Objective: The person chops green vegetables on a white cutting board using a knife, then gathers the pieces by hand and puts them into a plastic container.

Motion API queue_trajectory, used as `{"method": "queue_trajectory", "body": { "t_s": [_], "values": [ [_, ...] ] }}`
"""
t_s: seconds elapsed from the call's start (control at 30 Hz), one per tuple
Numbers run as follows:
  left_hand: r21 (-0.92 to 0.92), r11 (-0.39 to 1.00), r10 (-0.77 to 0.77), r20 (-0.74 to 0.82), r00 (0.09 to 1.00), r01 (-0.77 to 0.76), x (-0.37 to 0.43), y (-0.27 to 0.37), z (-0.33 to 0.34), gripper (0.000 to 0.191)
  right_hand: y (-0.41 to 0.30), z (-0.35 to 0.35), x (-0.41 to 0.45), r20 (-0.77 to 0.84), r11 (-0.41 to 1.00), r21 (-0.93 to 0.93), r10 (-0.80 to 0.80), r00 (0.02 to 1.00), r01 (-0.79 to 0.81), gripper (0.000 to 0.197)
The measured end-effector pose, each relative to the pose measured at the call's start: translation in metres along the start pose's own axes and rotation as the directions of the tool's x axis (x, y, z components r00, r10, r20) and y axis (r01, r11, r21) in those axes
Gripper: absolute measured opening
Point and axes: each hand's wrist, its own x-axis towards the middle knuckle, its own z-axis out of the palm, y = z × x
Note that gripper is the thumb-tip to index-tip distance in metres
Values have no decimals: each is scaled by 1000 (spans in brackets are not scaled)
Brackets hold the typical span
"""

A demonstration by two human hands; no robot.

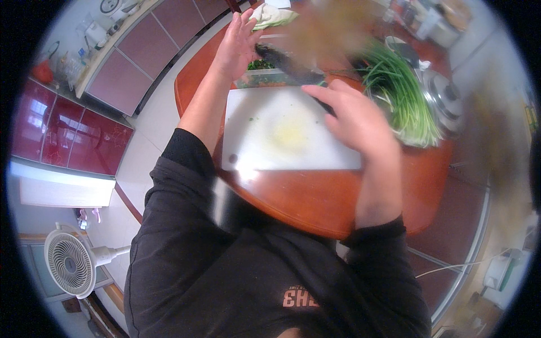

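My right hand (353, 114) grips the dark handle of a kitchen knife (298, 69). The broad blade looks blurred and points away to the left, above a clear container (270, 78) with chopped greens (260, 64) in it. At the blade's far end my left hand (239, 44) is raised with its fingers apart; whether it touches the blade I cannot tell. Nearer to me lies a white cutting board (258, 135) bearing a few green bits and a damp yellowish patch. A bunch of long green chives or scallions (397, 93) rests right of the knife.
The wooden table (296, 194) has a curved front edge close to my body. A metal pot lid (444, 95) stands beside the greens, and a pale cloth (274, 17) lies at the back. Jars (408, 17) crowd the far right. A white fan (69, 262) is at lower left.
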Motion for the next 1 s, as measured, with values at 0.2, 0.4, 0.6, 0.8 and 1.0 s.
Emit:
{"method": "queue_trajectory", "body": {
  "t_s": [0.2,0.4,0.6,0.8,1.0],
  "values": [
    [151,989,1,42,999,-8,-3,2,4,88,5,-1,-1,32,999,-20,50,998,-49,52],
    [249,968,4,79,997,-24,-2,1,6,85,4,3,2,109,997,83,-3,994,-6,52],
    [-103,995,-5,-92,996,-4,-5,9,6,84,1,-4,-1,1,999,25,23,1000,-23,52],
    [-658,753,-185,-244,952,-23,-3,10,-12,78,6,-1,1,37,1000,3,-10,999,10,52],
    [-795,604,-222,-224,949,-47,4,7,-33,77,0,-4,-1,-14,999,31,-21,1000,22,51]
  ]
}}
